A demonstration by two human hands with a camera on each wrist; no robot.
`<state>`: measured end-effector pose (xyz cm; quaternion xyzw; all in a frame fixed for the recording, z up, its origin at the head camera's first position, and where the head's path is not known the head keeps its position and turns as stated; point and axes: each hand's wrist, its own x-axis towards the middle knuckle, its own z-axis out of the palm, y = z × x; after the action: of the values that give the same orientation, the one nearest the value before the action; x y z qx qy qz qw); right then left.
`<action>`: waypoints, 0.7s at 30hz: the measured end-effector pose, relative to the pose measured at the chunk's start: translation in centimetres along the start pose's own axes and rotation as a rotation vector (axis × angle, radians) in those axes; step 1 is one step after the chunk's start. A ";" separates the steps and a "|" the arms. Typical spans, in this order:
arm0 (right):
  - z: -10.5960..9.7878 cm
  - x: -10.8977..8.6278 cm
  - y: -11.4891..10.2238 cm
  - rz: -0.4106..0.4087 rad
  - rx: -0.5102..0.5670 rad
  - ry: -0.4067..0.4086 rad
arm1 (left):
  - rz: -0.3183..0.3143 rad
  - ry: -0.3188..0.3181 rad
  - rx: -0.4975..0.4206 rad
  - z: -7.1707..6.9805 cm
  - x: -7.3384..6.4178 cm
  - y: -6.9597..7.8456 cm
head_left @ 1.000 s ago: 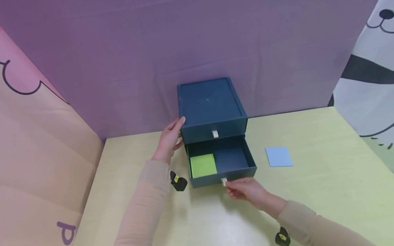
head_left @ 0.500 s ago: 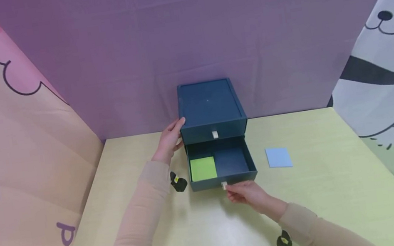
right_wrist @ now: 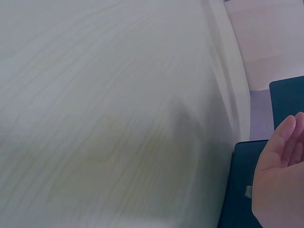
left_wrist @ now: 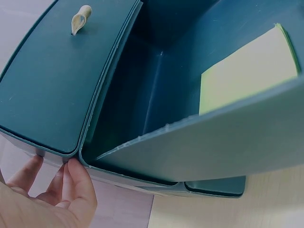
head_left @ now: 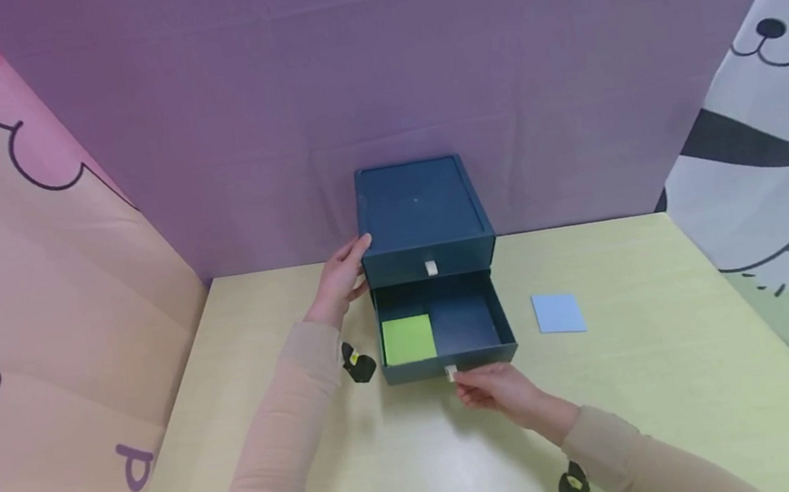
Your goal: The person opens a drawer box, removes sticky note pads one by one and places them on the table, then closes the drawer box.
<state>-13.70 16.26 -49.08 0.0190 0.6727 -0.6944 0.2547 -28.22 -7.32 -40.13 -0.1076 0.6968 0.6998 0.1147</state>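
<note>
A dark blue drawer cabinet (head_left: pixel 419 205) stands against the back wall. Its middle drawer (head_left: pixel 466 322) is pulled well out, with a lime green sticky note pad (head_left: pixel 409 340) in its left part; the left wrist view shows the pad (left_wrist: pixel 249 71) from the side. At the front of this drawer, my right hand (head_left: pixel 501 391) pinches the small cream pull tab (head_left: pixel 451 372) between thumb and finger. My left hand (head_left: pixel 339 283) touches the cabinet's left side near the front; in the left wrist view its fingertips (left_wrist: pixel 78 173) press there, below the closed top drawer (left_wrist: pixel 57 71).
A light blue square pad (head_left: pixel 559 314) lies on the pale wood table (head_left: pixel 640 379), right of the drawer. Two small black-and-yellow pieces (head_left: pixel 359 363) show beside the wrists. A purple cloth wall (head_left: pixel 400 69) rises behind, with printed cloths on both sides.
The drawer has slid a little farther toward me, carrying the green pad, and my right hand has come along with the tab. My left hand keeps its place on the cabinet.
</note>
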 end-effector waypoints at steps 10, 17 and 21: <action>0.0 0.0 0.2 0.019 0.017 -0.013 | 0.006 0.003 0.007 0.1 -0.1 0.1; 0.1 -0.1 0.4 0.034 0.037 -0.022 | 0.003 0.003 0.008 0.0 -0.2 0.1; 0.1 -0.2 0.5 0.034 0.048 -0.041 | 0.002 0.008 0.010 0.0 -0.2 0.1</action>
<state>-13.29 16.29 -49.42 0.0223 0.6502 -0.7062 0.2794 -28.10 -7.28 -40.01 -0.1090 0.7007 0.6961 0.1118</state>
